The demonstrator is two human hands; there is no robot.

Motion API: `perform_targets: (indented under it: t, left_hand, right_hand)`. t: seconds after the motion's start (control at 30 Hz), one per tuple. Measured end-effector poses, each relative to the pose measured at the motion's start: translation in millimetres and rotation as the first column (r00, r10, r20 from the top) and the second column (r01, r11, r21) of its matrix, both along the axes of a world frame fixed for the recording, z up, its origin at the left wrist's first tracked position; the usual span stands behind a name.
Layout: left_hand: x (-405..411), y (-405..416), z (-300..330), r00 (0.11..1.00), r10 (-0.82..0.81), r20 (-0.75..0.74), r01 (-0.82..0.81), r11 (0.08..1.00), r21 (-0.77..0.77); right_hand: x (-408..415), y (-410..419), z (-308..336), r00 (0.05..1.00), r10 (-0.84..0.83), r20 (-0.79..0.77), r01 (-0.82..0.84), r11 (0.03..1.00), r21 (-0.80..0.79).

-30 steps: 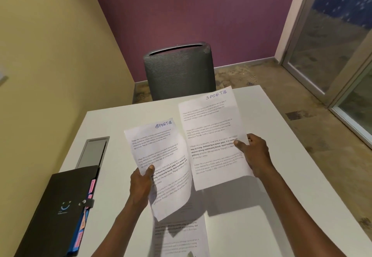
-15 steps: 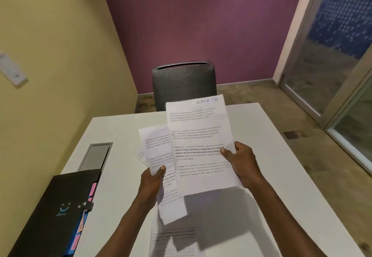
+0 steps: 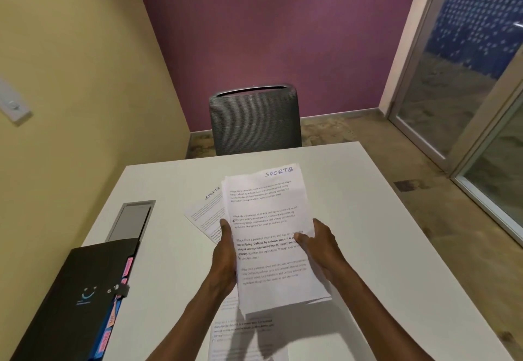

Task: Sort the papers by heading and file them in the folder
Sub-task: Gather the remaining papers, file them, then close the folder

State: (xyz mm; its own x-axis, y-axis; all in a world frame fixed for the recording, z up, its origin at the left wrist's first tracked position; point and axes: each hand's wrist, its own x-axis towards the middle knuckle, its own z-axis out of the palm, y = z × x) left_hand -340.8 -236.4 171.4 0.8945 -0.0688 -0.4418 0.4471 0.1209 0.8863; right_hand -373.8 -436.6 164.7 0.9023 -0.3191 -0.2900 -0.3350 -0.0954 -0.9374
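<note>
I hold a small stack of white printed sheets [image 3: 271, 219] above the white table [image 3: 368, 219]; the top sheet bears a handwritten "SPORTS" heading. My left hand [image 3: 226, 250] grips the stack's left edge, thumb on top. My right hand [image 3: 319, 244] grips the right edge. Another sheet headed "SPORTS" [image 3: 206, 213] lies flat on the table, partly hidden behind the stack. A further printed page [image 3: 243, 335] rests on the table beneath my forearms. The black folder [image 3: 76, 295] with pink and orange tabs along its right edge lies closed at the table's left front.
A grey cable hatch [image 3: 131, 219] is set into the table beyond the folder. A grey mesh chair [image 3: 254, 120] stands at the far side. A yellow wall borders the left, and glass doors [image 3: 467, 100] are on the right.
The two sheets held apart one second ago have been brought together into one stack, with the right sheet on top. My view has tilted up slightly.
</note>
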Motion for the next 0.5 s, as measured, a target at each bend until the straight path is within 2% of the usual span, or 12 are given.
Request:
perform_targets:
  t: [0.07,0.17,0.23,0.37,0.5]
  left_hand:
    - [2,-4,-5,0.995,-0.020,0.093,0.015,0.998,0.054]
    - [6,-6,-17,0.942,-0.194,0.273,0.091,0.933,0.349]
    - [7,-12,-20,0.912,-0.245,0.328,0.078,0.891,0.448]
    - [6,-40,-17,0.905,-0.197,0.378,-0.013,0.873,0.487]
    - [-1,-61,-29,0.888,-0.236,0.395,0.015,0.873,0.488]
  right_hand:
    - [-5,1,-7,1.000,-0.029,0.011,0.029,0.999,-0.029]
    - [-9,-7,-9,0.994,-0.084,0.067,0.090,0.991,-0.096]
    - [-10,-16,-7,0.986,-0.110,0.128,0.129,0.980,-0.151]
    - [-12,-36,-8,0.966,-0.187,0.180,0.207,0.973,-0.100]
    - [-23,-51,-18,0.951,-0.256,0.172,0.276,0.956,-0.101]
